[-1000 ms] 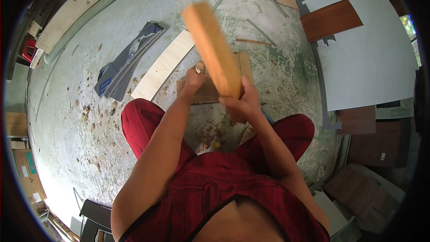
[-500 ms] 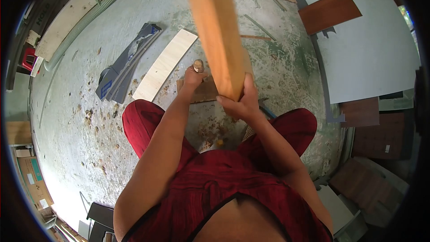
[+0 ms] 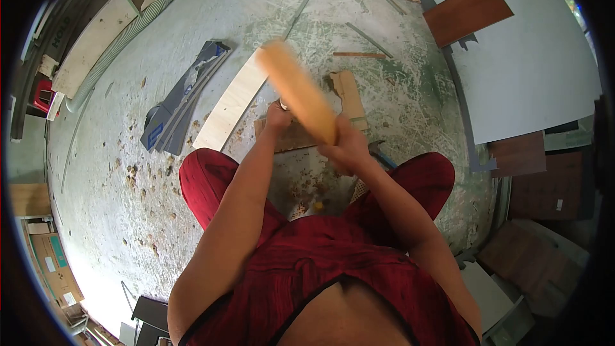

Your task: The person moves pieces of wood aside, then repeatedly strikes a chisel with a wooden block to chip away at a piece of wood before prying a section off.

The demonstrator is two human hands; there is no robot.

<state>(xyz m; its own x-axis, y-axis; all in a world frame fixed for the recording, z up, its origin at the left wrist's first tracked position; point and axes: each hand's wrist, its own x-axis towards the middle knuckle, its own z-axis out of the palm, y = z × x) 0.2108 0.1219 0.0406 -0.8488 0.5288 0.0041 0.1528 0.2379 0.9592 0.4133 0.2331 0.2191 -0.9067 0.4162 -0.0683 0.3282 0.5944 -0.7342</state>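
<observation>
My right hand (image 3: pixel 346 147) is wrapped around the lower end of a thick orange-brown wooden block (image 3: pixel 298 86), blurred by motion. The block tilts up and to the left, its far end near my left hand (image 3: pixel 278 117). That hand is closed around a round wooden tool handle (image 3: pixel 283 104), mostly hidden now by hand and block; its lower end cannot be seen. Under both hands lies a brown board (image 3: pixel 291 140) on the floor between my knees. Just beyond it is a ragged light-brown piece (image 3: pixel 349 96).
A hammer-like tool with a blue part (image 3: pixel 382 156) lies by my right knee. To the left are a pale plank (image 3: pixel 224 112) and dark grey strips (image 3: pixel 179 99). A large grey-white panel (image 3: pixel 519 70) stands on the right, and a ribbed hose (image 3: pixel 138 25) runs along the back left.
The wooden block has swung down and left from a raised, nearly upright position, uncovering the ragged piece behind it. My left hand stays at the tool handle.
</observation>
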